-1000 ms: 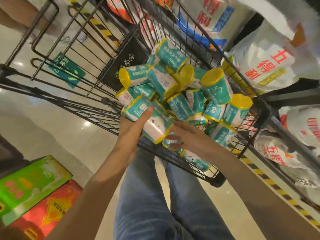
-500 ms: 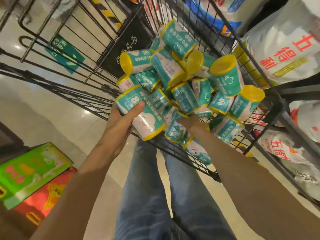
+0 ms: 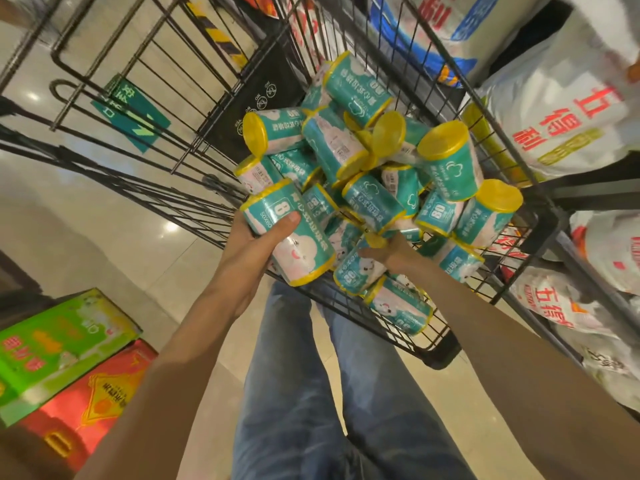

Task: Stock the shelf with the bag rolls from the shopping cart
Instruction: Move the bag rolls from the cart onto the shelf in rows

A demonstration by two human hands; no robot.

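While left hand (image 3: 254, 242) grips a roll (image 3: 287, 237), right hand (image 3: 388, 252) seems buried.

Head view looks steeply down, close above cart (image 3: 450, 348).

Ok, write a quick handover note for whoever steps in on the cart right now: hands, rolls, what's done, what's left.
Left hand: grips one teal-and-white bag roll with yellow ends at the near edge of the black wire shopping cart.
Right hand: reaches into the heap of matching rolls; its fingers are hidden, so its grip is unclear.
Done: no roll seen on a shelf in this view.
Left: nearly the whole heap is in the cart. White sacks with red print fill the shelving on the right.
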